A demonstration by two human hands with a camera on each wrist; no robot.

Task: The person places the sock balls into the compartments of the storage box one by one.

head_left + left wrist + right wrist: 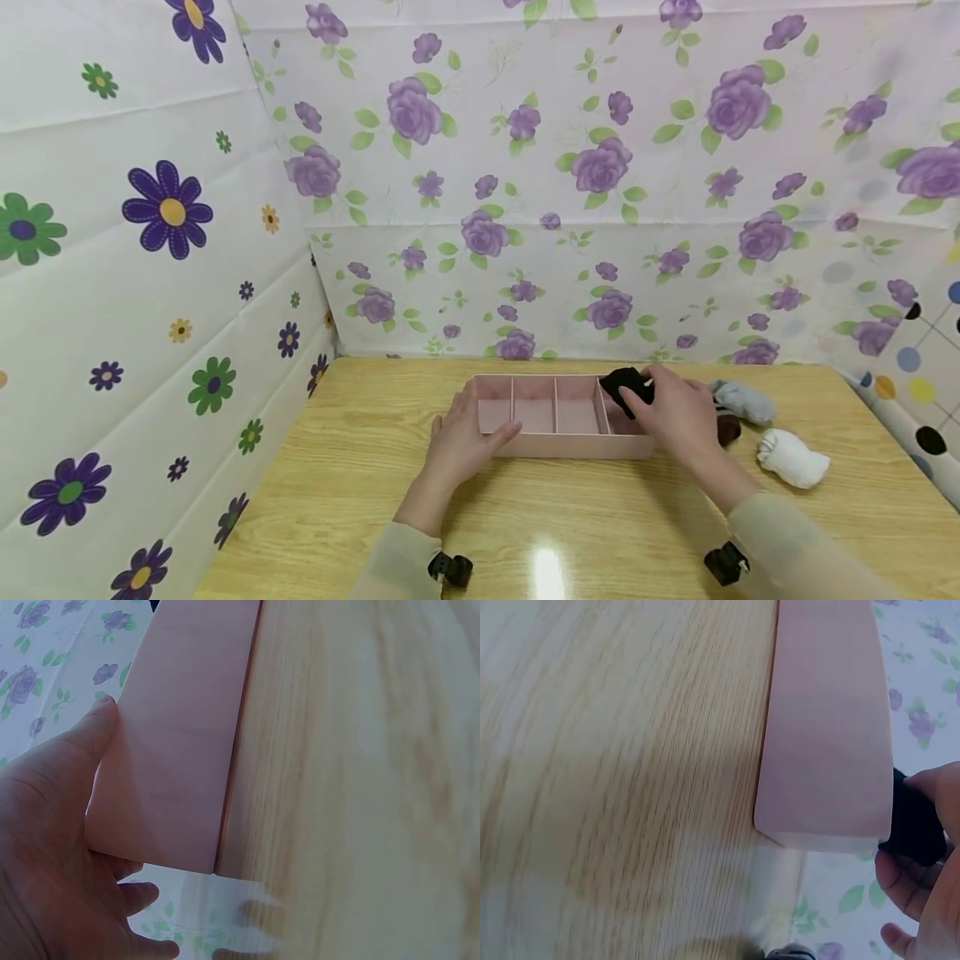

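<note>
A pink divided box (570,447) with a row of compartments sits on the table. My left hand (459,442) holds its left end, the thumb over the front rim and the fingers along the end wall. In the left wrist view, the thumb (105,724) touches the box's long edge. Over the rightmost compartment, my right hand (681,417) pinches a black rolled-up sock (628,390). The right wrist view shows that sock (915,825) between thumb and fingers, just past the rim.
Right of the box lie a white rolled sock (793,458), a grey one (744,402) and a dark brown one (728,429), partly behind my right hand. The wooden table (360,492) meets flowered cloth walls (480,183) at the back and left.
</note>
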